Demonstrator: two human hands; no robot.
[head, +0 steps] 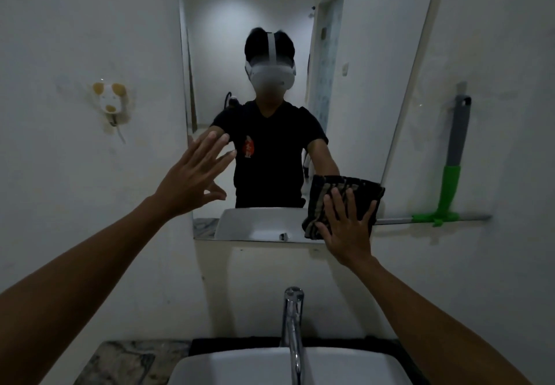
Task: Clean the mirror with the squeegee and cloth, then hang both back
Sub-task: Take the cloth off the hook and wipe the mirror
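Note:
The mirror (354, 84) hangs on the white wall above the basin. My right hand (345, 225) presses a dark striped cloth (324, 201) flat against the mirror's lower right corner, fingers spread over it. Spread open and holding nothing, my left hand (192, 177) lies at the mirror's left edge, fingertips over the glass. The squeegee (450, 171), with a grey and green handle and a long blade at the bottom, hangs on the wall right of the mirror.
A small animal-shaped wall hook (110, 100) is stuck to the wall left of the mirror. Below stands a chrome tap (292, 324) over a white basin (240, 369) on a marbled counter (126, 363). The mirror reflects a person in a headset.

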